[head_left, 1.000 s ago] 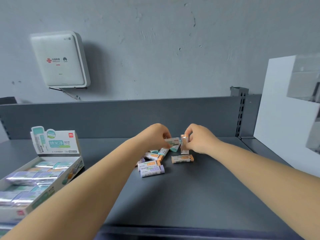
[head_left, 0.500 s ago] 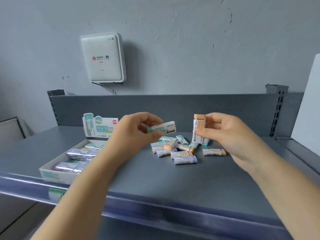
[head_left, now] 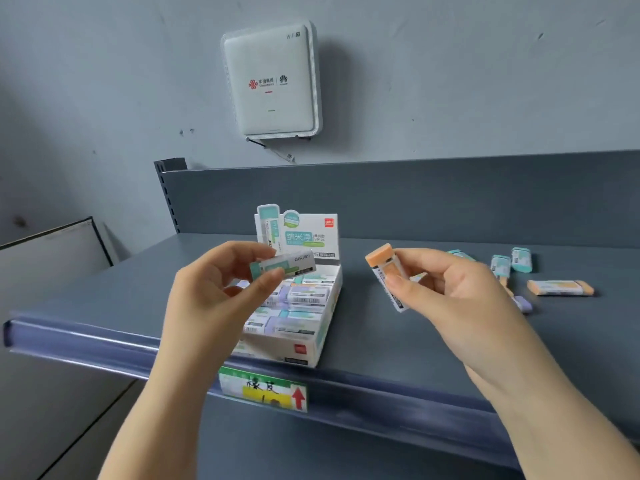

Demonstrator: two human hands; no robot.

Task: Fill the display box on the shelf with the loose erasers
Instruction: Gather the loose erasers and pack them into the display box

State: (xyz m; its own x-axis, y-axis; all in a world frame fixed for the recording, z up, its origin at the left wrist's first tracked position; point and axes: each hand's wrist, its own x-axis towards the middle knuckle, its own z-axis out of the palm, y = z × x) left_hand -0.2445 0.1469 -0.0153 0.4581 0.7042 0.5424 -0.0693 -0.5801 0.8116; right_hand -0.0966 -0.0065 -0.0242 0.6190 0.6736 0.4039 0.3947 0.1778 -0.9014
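Note:
The white display box (head_left: 325, 327) stands near the front edge of the grey shelf (head_left: 398, 348), holding several wrapped erasers. My left hand (head_left: 214, 299) pinches a teal-ended eraser (head_left: 284, 266) just above the box's back half. To the right of the box, my right hand (head_left: 450, 299) pinches an orange-ended eraser (head_left: 386, 271), tilted, above the shelf. Several loose erasers (head_left: 559, 287) lie on the shelf at the far right, partly hidden behind my right hand.
The box's upright printed header card (head_left: 301, 233) rises at its back. A grey back panel (head_left: 415, 199) closes the shelf behind. A price-label strip (head_left: 263, 391) runs along the shelf's front edge. A white router (head_left: 270, 81) hangs on the wall above.
Both hands have carried their erasers leftward from the loose pile to the display box; the left hand now hovers over the box. The view has swung left.

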